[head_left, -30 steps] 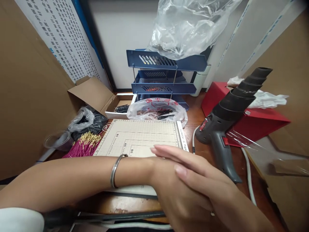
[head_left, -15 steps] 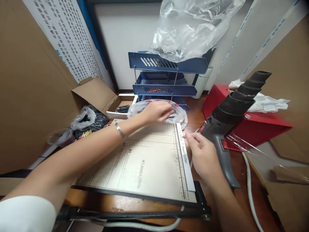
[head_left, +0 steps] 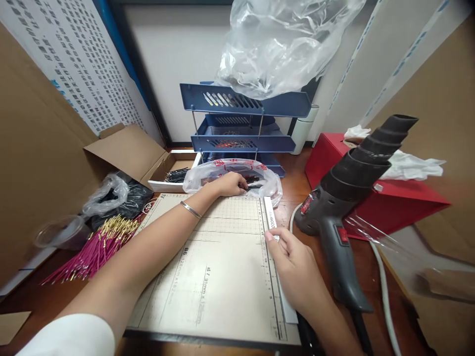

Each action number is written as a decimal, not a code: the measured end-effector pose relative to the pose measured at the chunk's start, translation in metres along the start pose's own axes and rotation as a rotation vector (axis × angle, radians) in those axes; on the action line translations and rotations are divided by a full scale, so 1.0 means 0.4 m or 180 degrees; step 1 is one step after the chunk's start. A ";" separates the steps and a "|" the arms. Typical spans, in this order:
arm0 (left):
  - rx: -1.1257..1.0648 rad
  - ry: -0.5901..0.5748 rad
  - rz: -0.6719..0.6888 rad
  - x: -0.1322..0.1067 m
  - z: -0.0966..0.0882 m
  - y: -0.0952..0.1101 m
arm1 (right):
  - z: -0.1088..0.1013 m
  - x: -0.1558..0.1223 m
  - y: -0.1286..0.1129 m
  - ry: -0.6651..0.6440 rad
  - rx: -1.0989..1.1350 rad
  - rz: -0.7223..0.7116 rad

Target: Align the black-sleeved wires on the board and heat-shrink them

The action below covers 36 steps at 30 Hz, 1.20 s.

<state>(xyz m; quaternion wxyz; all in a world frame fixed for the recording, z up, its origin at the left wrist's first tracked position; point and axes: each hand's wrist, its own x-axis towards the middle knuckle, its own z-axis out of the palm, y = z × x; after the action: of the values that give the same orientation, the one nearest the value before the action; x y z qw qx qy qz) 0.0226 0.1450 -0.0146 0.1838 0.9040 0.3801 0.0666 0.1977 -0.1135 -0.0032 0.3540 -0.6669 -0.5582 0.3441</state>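
My left hand (head_left: 233, 184) reaches across the paper cutter (head_left: 226, 282) into a clear plastic bag (head_left: 272, 185) with red print. Its fingers are bent and closed beside dark thin pieces inside the bag; whether it grips one is hidden. My right hand (head_left: 295, 264) rests over the white guide strip (head_left: 270, 212) along the cutter's right edge. Thumb and fingers are drawn together there, and anything between them is too small to make out.
A heat gun (head_left: 339, 212) stands at the right, before a red tissue box (head_left: 404, 198). Behind the bag rises a blue tray rack (head_left: 241, 101). Pink wires with gold ends (head_left: 100, 247) lie left, near an open carton (head_left: 129, 151) and a plastic cup (head_left: 63, 232).
My left hand has gone down into the plastic bag. My right hand has shifted nearer along the guide strip. The view has tilted, showing more of the pink wires.
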 end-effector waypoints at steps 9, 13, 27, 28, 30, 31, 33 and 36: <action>-0.0065 -0.0073 -0.0075 -0.005 -0.004 0.008 | 0.004 -0.003 0.003 0.0069 0.0391 0.0096; -0.0079 0.0036 -0.0055 -0.012 -0.001 0.005 | -0.001 -0.020 0.045 0.0267 0.0768 0.0417; -0.0074 0.0369 -0.0252 -0.014 0.009 0.010 | -0.028 -0.115 0.174 0.0658 0.1481 0.0698; -0.0077 0.0395 -0.0252 -0.014 0.010 0.009 | -0.027 -0.117 0.174 0.0685 0.1468 0.0675; -0.0081 0.0447 -0.0250 -0.014 0.011 0.008 | -0.025 -0.121 0.173 0.0701 0.1432 0.0619; -0.0082 0.0477 -0.0254 -0.015 0.011 0.008 | -0.024 -0.123 0.171 0.0690 0.1424 0.0588; -0.0087 0.0551 -0.0256 -0.017 0.012 0.009 | -0.023 -0.127 0.167 0.0710 0.1440 0.0524; -0.0105 0.0673 -0.0232 -0.021 0.012 0.016 | -0.024 -0.127 0.160 0.0810 0.1485 0.0476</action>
<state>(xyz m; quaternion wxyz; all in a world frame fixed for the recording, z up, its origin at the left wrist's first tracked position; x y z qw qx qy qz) 0.0222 0.1336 -0.0162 0.1598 0.8744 0.4289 0.1611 0.2307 -0.1727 -0.0499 0.5389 -0.6445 -0.3641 0.4019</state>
